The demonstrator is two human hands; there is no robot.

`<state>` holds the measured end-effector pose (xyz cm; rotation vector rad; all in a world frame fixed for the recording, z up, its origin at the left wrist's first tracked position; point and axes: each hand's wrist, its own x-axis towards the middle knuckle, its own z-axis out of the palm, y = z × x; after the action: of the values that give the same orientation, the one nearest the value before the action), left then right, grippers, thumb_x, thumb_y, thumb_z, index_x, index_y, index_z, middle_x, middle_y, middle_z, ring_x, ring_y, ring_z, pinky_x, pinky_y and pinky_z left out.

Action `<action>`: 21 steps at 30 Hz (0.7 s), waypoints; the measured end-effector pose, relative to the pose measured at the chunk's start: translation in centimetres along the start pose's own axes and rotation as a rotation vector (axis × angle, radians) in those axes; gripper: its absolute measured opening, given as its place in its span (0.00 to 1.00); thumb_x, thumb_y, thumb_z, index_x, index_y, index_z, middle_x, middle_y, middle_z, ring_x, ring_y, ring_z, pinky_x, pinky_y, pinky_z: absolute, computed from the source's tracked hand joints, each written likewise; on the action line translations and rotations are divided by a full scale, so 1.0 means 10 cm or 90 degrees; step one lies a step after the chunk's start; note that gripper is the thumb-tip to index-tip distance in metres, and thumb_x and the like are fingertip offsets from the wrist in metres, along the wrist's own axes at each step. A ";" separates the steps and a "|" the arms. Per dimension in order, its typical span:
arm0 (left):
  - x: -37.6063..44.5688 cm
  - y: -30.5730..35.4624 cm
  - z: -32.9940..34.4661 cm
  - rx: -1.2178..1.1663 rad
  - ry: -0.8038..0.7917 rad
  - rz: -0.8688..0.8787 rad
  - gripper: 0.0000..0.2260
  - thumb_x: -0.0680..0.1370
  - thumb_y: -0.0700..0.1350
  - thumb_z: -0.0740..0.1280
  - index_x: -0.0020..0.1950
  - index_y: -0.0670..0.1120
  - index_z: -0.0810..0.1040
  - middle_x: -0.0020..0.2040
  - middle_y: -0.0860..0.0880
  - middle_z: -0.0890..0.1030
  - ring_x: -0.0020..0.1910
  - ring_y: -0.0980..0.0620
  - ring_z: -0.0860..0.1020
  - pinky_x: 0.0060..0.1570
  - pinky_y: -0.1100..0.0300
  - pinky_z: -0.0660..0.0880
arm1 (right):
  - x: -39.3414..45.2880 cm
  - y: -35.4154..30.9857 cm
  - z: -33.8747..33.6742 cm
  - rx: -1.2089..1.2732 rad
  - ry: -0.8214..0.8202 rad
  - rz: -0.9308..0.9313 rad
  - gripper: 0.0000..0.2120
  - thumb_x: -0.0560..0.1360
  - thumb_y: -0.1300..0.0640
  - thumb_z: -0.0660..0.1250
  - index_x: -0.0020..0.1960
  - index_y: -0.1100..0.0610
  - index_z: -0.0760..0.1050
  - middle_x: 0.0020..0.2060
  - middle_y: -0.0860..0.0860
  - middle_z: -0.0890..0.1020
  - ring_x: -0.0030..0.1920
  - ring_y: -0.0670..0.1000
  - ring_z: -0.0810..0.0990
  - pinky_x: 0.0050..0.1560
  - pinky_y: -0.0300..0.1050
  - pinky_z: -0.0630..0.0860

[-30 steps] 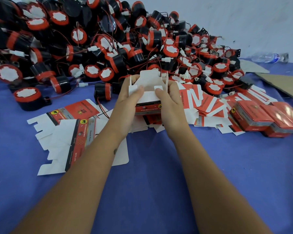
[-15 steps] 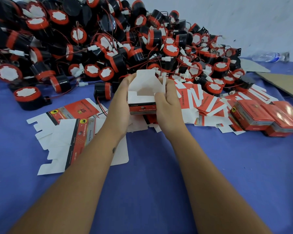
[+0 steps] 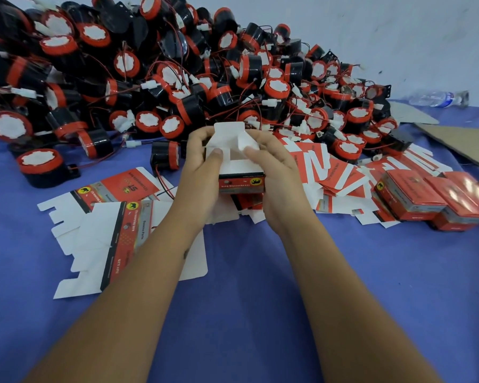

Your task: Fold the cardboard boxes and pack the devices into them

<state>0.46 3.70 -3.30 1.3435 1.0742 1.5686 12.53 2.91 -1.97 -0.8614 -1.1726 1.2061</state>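
I hold a small red and white cardboard box (image 3: pixel 241 183) above the blue table, its white end flaps facing up. My left hand (image 3: pixel 202 172) grips its left side with the thumb pressing a flap inward. My right hand (image 3: pixel 277 178) grips the right side, thumb on the right flap. A big heap of black and red round devices (image 3: pixel 177 78) with red wires lies just behind. One device (image 3: pixel 165 158) stands alone close to my left hand.
Flat unfolded box blanks (image 3: pixel 116 225) lie at the left, more blanks (image 3: pixel 332 175) at the right. Several folded red boxes (image 3: pixel 437 197) sit in a row at the far right. A brown cardboard sheet (image 3: pixel 465 142) and a water bottle (image 3: pixel 437 98) lie behind them.
The box's side flaps have been pushed inward and the box has turned a little. Both hands stayed in place on it, thumbs shifting over the flaps.
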 end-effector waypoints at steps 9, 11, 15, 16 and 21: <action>-0.11 0.06 -0.04 -0.110 -0.029 0.000 0.11 0.78 0.33 0.55 0.42 0.43 0.74 0.49 0.50 0.80 0.40 0.62 0.80 0.36 0.67 0.76 | -0.02 0.05 -0.04 -0.033 0.003 -0.003 0.11 0.69 0.58 0.60 0.43 0.49 0.80 0.49 0.50 0.81 0.48 0.52 0.78 0.42 0.46 0.78; -0.12 0.06 -0.05 -0.096 -0.015 -0.011 0.10 0.79 0.34 0.57 0.44 0.44 0.75 0.49 0.52 0.80 0.40 0.64 0.80 0.35 0.69 0.75 | -0.02 0.04 -0.06 -0.016 -0.026 0.021 0.12 0.68 0.55 0.59 0.44 0.49 0.81 0.51 0.53 0.80 0.49 0.54 0.78 0.43 0.49 0.79; -0.13 0.02 -0.05 -0.035 -0.019 -0.006 0.13 0.78 0.37 0.63 0.50 0.56 0.78 0.50 0.54 0.80 0.43 0.62 0.79 0.38 0.68 0.76 | -0.02 0.03 -0.05 -0.087 0.009 -0.013 0.15 0.71 0.59 0.66 0.56 0.48 0.79 0.51 0.51 0.82 0.50 0.51 0.81 0.48 0.45 0.80; -0.13 0.03 -0.05 -0.037 -0.014 0.000 0.13 0.77 0.37 0.64 0.50 0.56 0.78 0.52 0.52 0.80 0.45 0.60 0.80 0.38 0.68 0.76 | -0.01 0.03 -0.05 -0.086 0.018 -0.017 0.17 0.72 0.62 0.66 0.58 0.48 0.77 0.51 0.52 0.81 0.50 0.50 0.81 0.48 0.45 0.80; -0.13 0.08 -0.01 0.017 -0.005 0.073 0.17 0.73 0.35 0.65 0.50 0.59 0.77 0.55 0.51 0.80 0.55 0.53 0.79 0.45 0.64 0.77 | -0.02 0.02 -0.04 -0.079 0.049 -0.035 0.21 0.72 0.70 0.64 0.60 0.51 0.75 0.50 0.50 0.81 0.49 0.49 0.81 0.47 0.43 0.79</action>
<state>0.45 2.23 -3.01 1.4493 1.0323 1.6356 12.86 2.79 -2.26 -0.9544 -1.2101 1.0553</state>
